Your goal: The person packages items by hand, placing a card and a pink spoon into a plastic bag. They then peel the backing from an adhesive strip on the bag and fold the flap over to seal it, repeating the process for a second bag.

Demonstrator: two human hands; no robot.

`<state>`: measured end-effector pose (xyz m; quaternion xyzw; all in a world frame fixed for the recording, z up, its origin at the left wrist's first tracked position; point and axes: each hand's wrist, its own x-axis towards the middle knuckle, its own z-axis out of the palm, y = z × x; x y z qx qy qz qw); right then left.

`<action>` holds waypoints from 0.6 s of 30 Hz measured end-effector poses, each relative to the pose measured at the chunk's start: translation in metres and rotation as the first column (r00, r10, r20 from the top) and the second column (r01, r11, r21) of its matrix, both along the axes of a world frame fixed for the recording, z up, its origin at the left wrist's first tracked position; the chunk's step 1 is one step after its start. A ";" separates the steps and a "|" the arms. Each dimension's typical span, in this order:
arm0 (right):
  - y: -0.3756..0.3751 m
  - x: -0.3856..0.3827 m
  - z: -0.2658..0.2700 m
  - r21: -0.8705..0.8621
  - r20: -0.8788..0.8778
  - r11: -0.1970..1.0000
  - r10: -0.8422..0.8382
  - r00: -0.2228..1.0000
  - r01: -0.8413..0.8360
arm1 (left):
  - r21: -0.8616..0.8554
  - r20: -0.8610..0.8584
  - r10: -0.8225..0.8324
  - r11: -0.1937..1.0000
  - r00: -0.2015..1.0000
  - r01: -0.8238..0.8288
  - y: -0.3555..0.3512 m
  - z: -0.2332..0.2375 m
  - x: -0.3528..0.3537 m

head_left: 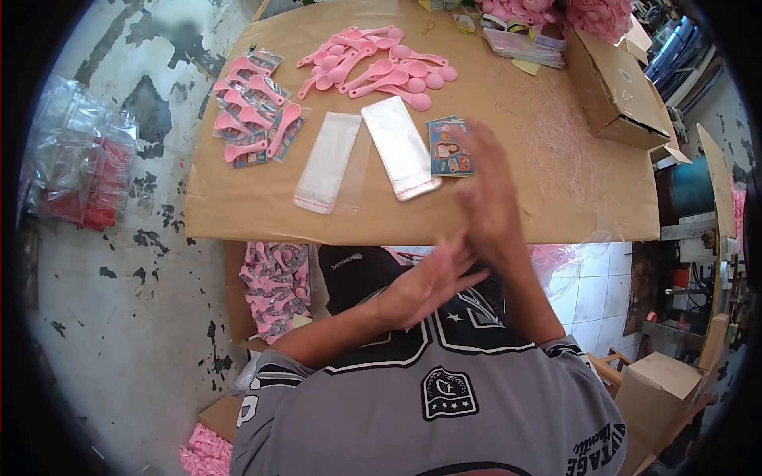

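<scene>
While both hands were blurred, the step in hand looked like a pause between handlings. The left hand [425, 287] was wide, fingers spread; the right hand [490, 205] was open beside the printed cards [449, 152]. Neither visibly held anything; contact between them could not be told. Clear sleeves [397, 147] lay left of the cards, pink spoons [418, 101] beyond. Judged: lifting one card or sleeve called for a fine edge pinch.

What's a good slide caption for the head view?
Left hand and right hand by a brown table with pink spoons, clear sleeves and printed cards.
</scene>
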<state>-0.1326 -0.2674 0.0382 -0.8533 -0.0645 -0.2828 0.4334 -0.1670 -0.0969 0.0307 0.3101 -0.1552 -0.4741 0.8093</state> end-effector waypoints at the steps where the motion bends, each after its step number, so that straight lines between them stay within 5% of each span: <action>1: -0.013 0.006 -0.004 0.108 -0.047 0.992 -0.065 0.997 0.070 | 0.044 0.166 -0.078 0.996 0.983 0.071 0.010 0.007 0.011; 3: -0.031 0.014 -0.010 0.068 -0.209 0.978 -0.180 0.961 0.198 | 0.011 0.336 -0.108 0.994 0.936 0.111 0.033 0.012 0.031; 5: -0.035 0.020 -0.016 0.065 -0.337 0.962 -0.229 0.913 0.265 | 0.200 0.405 -0.106 0.979 0.908 0.025 0.066 0.032 0.050; 6: -0.034 0.022 -0.019 0.088 -0.390 0.960 -0.214 0.896 0.268 | 0.360 0.584 -0.035 0.907 0.811 -0.220 0.073 0.041 0.061; 9: -0.021 0.027 -0.023 0.004 -0.417 0.951 -0.280 0.865 0.310 | 0.414 0.910 -0.171 0.347 0.377 -0.842 0.083 0.040 0.103; 12: -0.014 0.032 -0.027 -0.058 -0.363 0.925 -0.370 0.855 0.375 | 0.236 0.905 -0.358 -0.031 0.232 -0.971 0.103 0.009 0.142; 15: -0.020 0.035 -0.033 -0.032 -0.407 0.928 -0.352 0.843 0.372 | 0.152 0.875 -0.444 -0.121 0.190 -0.981 0.124 -0.027 0.163; 18: -0.028 0.037 -0.038 0.016 -0.445 0.932 -0.317 0.838 0.361 | 0.281 0.862 -0.415 -0.085 0.291 -0.956 0.124 -0.029 0.162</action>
